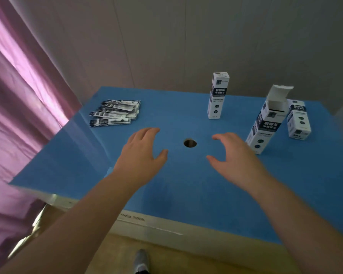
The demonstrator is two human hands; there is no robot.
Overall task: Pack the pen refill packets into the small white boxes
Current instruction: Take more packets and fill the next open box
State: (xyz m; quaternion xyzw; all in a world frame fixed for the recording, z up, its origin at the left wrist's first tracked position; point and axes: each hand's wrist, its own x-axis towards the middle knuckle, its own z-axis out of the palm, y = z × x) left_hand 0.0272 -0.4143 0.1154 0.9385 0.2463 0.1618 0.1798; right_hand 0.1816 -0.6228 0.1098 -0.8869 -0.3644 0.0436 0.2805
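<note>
A loose pile of pen refill packets (115, 112) lies at the far left of the blue table (186, 194). Three small white boxes with dark labels stand at the right: a closed box (217, 95) at the back, an open box (265, 125) with its lid flap raised, and a shorter-looking box (298, 119) behind it. My left hand (141, 155) hovers over the table's middle, fingers relaxed and holding nothing. My right hand (236, 157) hovers just left of the open box, fingers spread and loosely bent, also holding nothing.
A round hole (190, 143) is cut in the table between my hands. A pink curtain (18, 115) hangs at the left, close to the table's edge. A grey wall stands behind the table. A shoe (141, 262) shows on the floor below.
</note>
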